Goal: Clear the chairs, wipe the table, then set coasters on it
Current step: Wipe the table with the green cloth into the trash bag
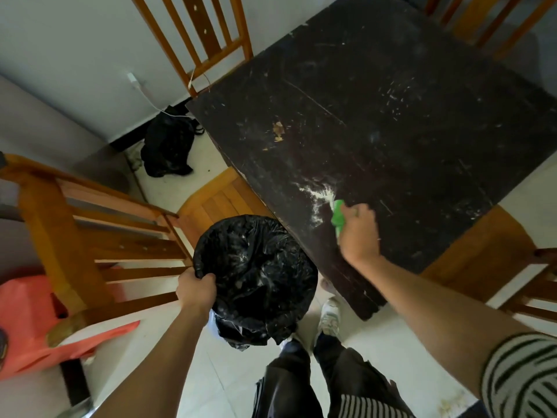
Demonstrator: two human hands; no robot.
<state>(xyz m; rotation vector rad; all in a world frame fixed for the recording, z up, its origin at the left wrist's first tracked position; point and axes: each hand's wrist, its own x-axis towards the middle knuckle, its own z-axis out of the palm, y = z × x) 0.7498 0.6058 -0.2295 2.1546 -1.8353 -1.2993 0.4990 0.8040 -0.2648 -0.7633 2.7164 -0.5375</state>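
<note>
Fingers of right hand clasp green wiper, lengthwise toward powder; left hand grips black bag.

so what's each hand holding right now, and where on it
The left hand grips the black bin bag by its rim, on the near side. The right hand grips a green wiper against the table; the hand covers most of it.

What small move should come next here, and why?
Probably sweep the green cloth in the right hand toward the near edge of the table, pushing the white powder beside it off into the black-bagged bin. The left hand grips the bin's rim right beside that edge, seemingly ready to catch it.
</note>
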